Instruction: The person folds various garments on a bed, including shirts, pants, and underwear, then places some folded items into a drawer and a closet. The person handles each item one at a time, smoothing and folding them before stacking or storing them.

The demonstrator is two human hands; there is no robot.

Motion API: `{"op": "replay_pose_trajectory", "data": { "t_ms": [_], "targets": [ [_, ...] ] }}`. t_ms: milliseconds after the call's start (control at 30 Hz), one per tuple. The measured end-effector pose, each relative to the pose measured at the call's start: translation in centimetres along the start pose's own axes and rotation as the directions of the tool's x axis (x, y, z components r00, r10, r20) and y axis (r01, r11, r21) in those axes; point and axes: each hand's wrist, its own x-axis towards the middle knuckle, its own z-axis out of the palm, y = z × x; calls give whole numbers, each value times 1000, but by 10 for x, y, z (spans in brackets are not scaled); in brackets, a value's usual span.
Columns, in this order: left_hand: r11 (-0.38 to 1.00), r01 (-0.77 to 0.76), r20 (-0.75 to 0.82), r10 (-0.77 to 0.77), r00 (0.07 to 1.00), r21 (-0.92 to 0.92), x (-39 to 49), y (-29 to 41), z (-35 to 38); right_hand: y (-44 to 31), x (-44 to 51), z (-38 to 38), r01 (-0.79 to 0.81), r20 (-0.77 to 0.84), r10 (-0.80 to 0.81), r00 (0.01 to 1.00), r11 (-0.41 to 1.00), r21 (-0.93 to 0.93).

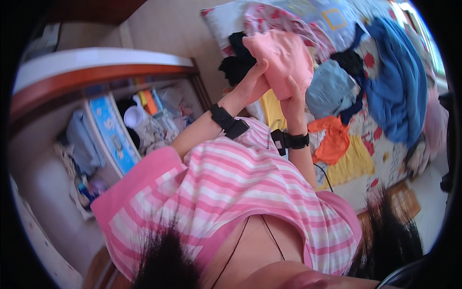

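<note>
Between both hands I hold a pink garment [283, 59], bunched or folded into a compact shape above the bed. My left hand [255, 81] grips its left lower side, thumb laid on top. On the lower right side, my right hand [295, 97] has its thumb on the cloth and its fingers underneath. Behind the garment lie black clothing [236, 67] and a white and pink patterned cloth [267, 16]. A yellow garment [272, 108] shows below and between my wrists. To the right sits a bundled light blue garment [330, 88].
An orange garment [330, 141], yellow cloth [352, 162] and large blue garment [397, 83] lie on the flower-printed bedding [386, 159]. At left stands a shelf with a white top [104, 57], holding a blue-fronted drawer [113, 133] and a white cup [133, 117]. A window [431, 43] is at far right.
</note>
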Motion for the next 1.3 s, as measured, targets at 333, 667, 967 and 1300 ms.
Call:
{"op": "replay_pose_trajectory", "data": {
  "t_ms": [333, 667, 967, 1300],
  "targets": [
    [737, -676, -474, 600, 644, 15, -148, 98, -20, 73, 26, 101, -563, 444, 579, 684, 806, -183],
    [-204, -800, -308, 847, -433, 564, -379, 167, 7, 99, 56, 166, -439, 388, 787, 480, 598, -670],
    [-208, -730, -559, 519, -646, 651, -439, 135, -40, 122, 59, 179, -412, 318, 833, 452, 512, -754],
    [349, 564, -41, 873, -486, 749, -443, 200, -99, 97, 96, 80, -102, 347, 737, 579, 489, -867]
  ]
}}
